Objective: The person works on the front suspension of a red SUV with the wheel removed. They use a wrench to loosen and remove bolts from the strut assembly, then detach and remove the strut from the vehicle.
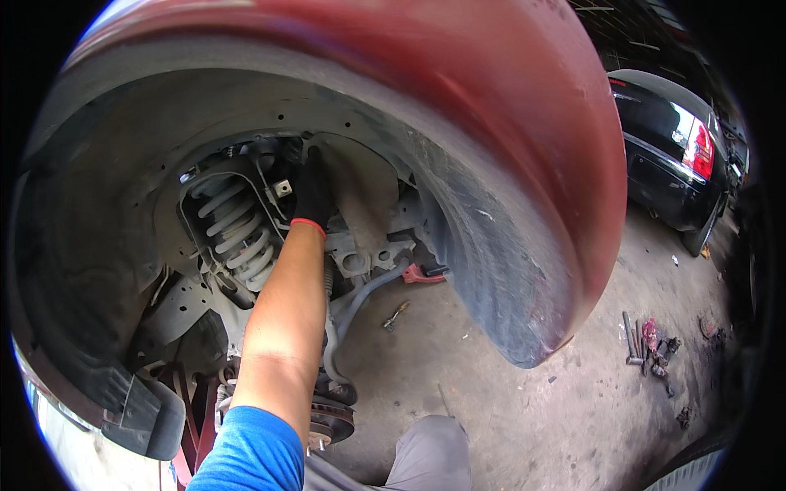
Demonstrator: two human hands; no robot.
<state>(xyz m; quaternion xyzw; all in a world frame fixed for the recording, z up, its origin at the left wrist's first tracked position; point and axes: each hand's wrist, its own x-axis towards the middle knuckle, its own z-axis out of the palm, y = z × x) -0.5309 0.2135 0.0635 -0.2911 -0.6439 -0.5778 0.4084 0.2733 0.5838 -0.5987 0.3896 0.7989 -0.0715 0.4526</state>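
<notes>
My left hand (313,188), in a black glove with a red cuff, reaches up into the wheel well of a red vehicle. It is beside the coil spring (233,221) and close to a small metal bracket (283,188). The dark glove merges with the shadow there, so its fingers and anything in them cannot be made out. Below my forearm sits a brake disc (334,419) with wheel studs showing. A bent grey hose or bar (368,290) runs down to the right of my arm. My right hand is out of the picture.
The red fender (524,123) and its dark liner (106,213) arch over my arm. A small tool (396,315) lies on the concrete floor, with a hammer (631,337) and other dirty parts farther right. A black car (671,147) stands behind. A red stand (192,417) is lower left.
</notes>
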